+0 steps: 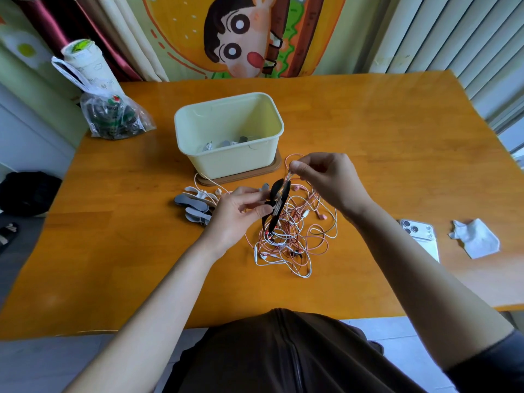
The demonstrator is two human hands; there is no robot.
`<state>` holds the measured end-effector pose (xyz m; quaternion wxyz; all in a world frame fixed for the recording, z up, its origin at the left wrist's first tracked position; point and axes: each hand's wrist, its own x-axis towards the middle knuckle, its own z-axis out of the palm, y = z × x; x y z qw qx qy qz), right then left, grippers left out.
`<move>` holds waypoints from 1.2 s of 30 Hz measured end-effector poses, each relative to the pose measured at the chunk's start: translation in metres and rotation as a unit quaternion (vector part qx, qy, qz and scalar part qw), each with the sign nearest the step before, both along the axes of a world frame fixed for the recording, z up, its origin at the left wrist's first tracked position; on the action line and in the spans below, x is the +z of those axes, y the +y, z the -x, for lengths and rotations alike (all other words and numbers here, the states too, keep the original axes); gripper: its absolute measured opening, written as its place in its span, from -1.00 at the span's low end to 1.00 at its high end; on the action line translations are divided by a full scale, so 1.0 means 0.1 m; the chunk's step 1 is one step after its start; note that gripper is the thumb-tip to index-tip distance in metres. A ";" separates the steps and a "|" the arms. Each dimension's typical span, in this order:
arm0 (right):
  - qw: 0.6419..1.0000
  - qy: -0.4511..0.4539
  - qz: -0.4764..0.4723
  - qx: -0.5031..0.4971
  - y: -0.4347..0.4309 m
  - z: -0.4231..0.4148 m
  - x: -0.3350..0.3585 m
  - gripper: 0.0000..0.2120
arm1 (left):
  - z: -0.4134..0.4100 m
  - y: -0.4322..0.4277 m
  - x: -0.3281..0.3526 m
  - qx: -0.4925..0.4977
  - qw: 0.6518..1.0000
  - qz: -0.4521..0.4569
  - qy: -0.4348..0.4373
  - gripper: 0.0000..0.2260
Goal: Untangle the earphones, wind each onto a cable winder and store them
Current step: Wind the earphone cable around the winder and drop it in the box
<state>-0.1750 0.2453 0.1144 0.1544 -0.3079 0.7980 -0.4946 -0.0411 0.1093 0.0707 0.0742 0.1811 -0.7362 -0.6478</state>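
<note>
My left hand (238, 211) pinches a black cable winder (279, 199) held upright above the table. My right hand (326, 180) pinches a pink earphone cable (289, 173) at the winder's top end, with pink turns lying along the winder. Below them a tangle of pink, white and dark red earphones (289, 242) lies on the table. Several grey and white winders (192, 204) are piled left of my left hand. A pale yellow box (226, 163) on a brown lid stands behind, with some wound items inside.
A phone (419, 236) and a crumpled white tissue (475, 239) lie at the right of the orange table (368, 137). A plastic bag (113, 117) and a white bottle (85, 61) stand at the back left corner.
</note>
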 end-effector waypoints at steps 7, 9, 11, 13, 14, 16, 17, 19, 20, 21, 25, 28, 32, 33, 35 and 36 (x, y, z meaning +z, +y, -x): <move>0.995 -0.094 0.029 0.009 0.01 -0.01 -0.08 -0.75 | 0.03 0.04 0.13 -0.017 0.992 -0.092 0.088 -0.71; 0.982 -0.180 0.055 0.022 0.01 -0.07 -0.15 -0.73 | 0.06 0.04 0.16 -0.001 0.984 -0.127 0.126 -0.75; 0.965 -0.250 0.080 0.027 -0.01 -0.16 -0.23 -0.70 | 0.08 0.04 0.17 0.024 0.978 -0.147 0.144 -0.69; 0.958 -0.271 0.093 0.030 -0.03 -0.24 -0.31 -0.65 | 0.10 0.06 0.16 0.048 0.971 -0.175 0.156 -0.60; 0.958 -0.269 0.093 0.030 -0.04 -0.27 -0.34 -0.64 | 0.11 0.06 0.15 0.056 0.966 -0.195 0.162 -0.59; 0.962 -0.259 0.087 0.023 -0.07 -0.31 -0.38 -0.60 | 0.12 0.06 0.14 0.061 0.956 -0.229 0.171 -0.61; 0.963 -0.253 0.086 0.019 -0.07 -0.33 -0.40 -0.59 | 0.12 0.06 0.15 0.061 0.952 -0.243 0.175 -0.63; 0.965 -0.247 0.091 0.012 -0.09 -0.38 -0.42 -0.61 | 0.12 0.05 0.16 0.066 0.945 -0.266 0.177 -0.66; 0.965 -0.245 0.094 0.010 -0.10 -0.39 -0.41 -0.61 | 0.12 0.05 0.16 0.072 0.943 -0.276 0.174 -0.67; 0.965 -0.242 0.097 0.007 -0.11 -0.40 -0.41 -0.63 | 0.13 0.05 0.18 0.077 0.940 -0.286 0.169 -0.69; 0.966 -0.240 0.101 0.000 -0.17 -0.46 -0.38 -0.70 | 0.14 0.08 0.21 0.077 0.934 -0.307 0.162 -0.70; 0.972 -0.217 0.087 -0.008 -0.17 -0.51 -0.37 -0.69 | 0.14 0.09 0.22 0.100 0.933 -0.308 0.159 -0.70; 0.985 -0.171 0.014 -0.003 -0.15 -0.54 -0.36 -0.69 | 0.14 0.10 0.20 0.157 0.936 -0.289 0.127 -0.77; 0.987 -0.160 -0.001 -0.001 -0.14 -0.55 -0.35 -0.69 | 0.15 0.10 0.19 0.172 0.935 -0.285 0.124 -0.77; 0.992 -0.123 -0.033 0.009 -0.13 -0.56 -0.33 -0.70 | 0.17 0.09 0.17 0.203 0.931 -0.277 0.123 -0.75; 0.994 -0.099 -0.050 0.016 -0.12 -0.58 -0.32 -0.70 | 0.18 0.08 0.17 0.219 0.932 -0.265 0.119 -0.76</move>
